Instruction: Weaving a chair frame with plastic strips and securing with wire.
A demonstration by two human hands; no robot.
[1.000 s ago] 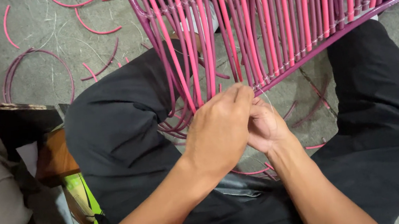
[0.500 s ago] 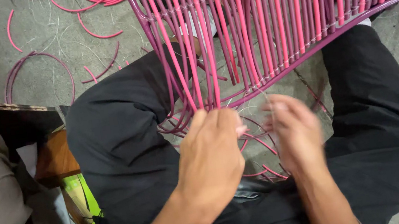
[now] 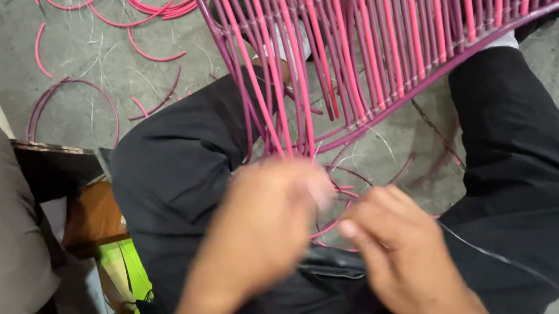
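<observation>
Left hand (image 3: 261, 232) is blurring at the woven frame's (image 3: 413, 21) lower edge; right hand (image 3: 399, 257) is pinching a pink cord (image 3: 329, 226); left's grip unreadable.

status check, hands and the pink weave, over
Left hand blurred, at loose pink strand ends. Right hand beside it, fingers curled, grip unclear. Woven pink frame propped over black-trousered legs. Cut pink scraps on floor.

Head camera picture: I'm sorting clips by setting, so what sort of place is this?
Probably a small furniture-weaving workshop. A pink woven frame stands over the seated person's lap, cut pink cord scraps litter the bare concrete floor, and both hands, left hand and right hand, work loose strands below it.
</observation>
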